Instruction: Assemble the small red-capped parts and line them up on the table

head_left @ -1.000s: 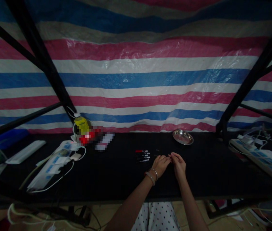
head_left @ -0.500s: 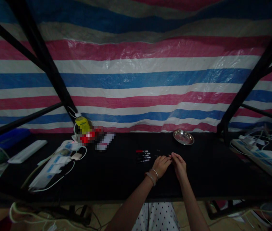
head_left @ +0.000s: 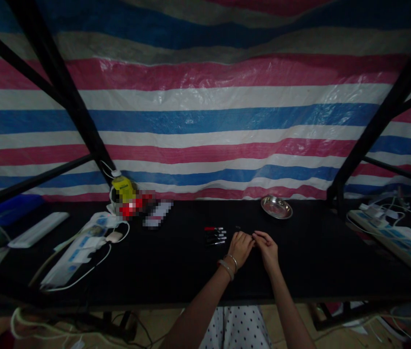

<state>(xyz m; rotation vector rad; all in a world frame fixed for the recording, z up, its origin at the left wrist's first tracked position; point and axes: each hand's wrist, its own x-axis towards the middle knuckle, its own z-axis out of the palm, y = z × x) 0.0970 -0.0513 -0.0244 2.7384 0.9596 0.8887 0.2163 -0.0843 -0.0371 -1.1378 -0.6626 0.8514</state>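
My left hand [head_left: 241, 248], with bangles at its wrist, and my right hand [head_left: 266, 248] meet fingertip to fingertip over the black table [head_left: 162, 271]. Fingers of both are pinched together; anything between them is too small or hidden to name. Just left of my left hand lie several slim pieces side by side: a red one with a silver end [head_left: 213, 229] and black ones with silver ends [head_left: 215, 238]. A tiny dark piece [head_left: 238, 227] rests beyond my left fingers. Farther back stands a shallow round metal dish [head_left: 276, 207].
At left are a power strip [head_left: 78, 254] with cables, a yellow-labelled bottle [head_left: 123, 188], a blurred phone-like slab [head_left: 158, 214] and a white bar [head_left: 40, 230]. Another power strip [head_left: 398, 237] lies at right. Black frame posts rise on both sides before a striped sheet [head_left: 220, 116].
Both hands have shifted slightly left and nearer to me, still touching at the fingertips. The pieces on the table and the dish stay in place; the view has moved slightly.
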